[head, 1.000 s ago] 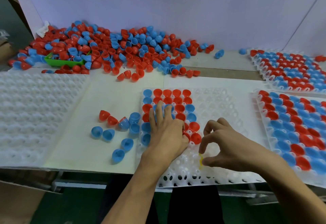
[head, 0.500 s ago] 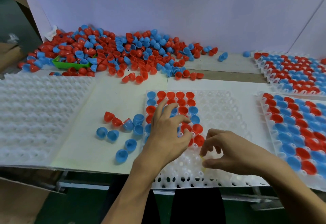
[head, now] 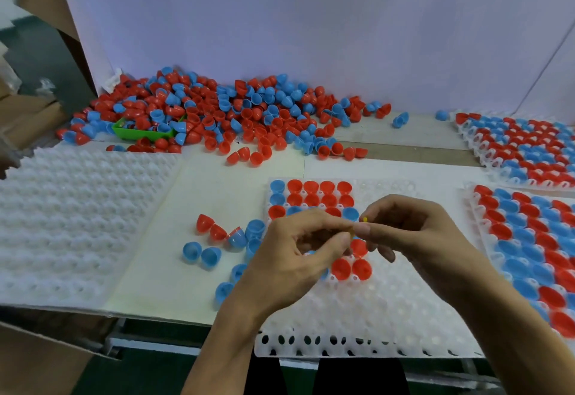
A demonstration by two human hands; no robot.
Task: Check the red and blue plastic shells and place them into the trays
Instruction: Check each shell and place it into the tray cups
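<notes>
Your reach to shell pile (head: 236, 114) open over bare board (head: 217, 173); loose shells (head: 217, 239) clutter left of tray (head: 389, 317); right blocked by filled trays (head: 529, 239).

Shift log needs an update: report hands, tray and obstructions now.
Left hand and right hand raised, pinching small yellow piece together. Centre tray part filled. Loose shells beside it, nothing blocking.

The table (head: 217, 195) has a pale, flat top. A large pile of red and blue shells (head: 236, 114) lies along its far edge, partly burying a green tray (head: 137, 133). An empty white tray (head: 71, 223) lies at left. The centre tray (head: 373, 310) is partly filled. Loose shells (head: 217, 239) lie between these two. Two filled trays (head: 529, 239) lie at right.
</notes>
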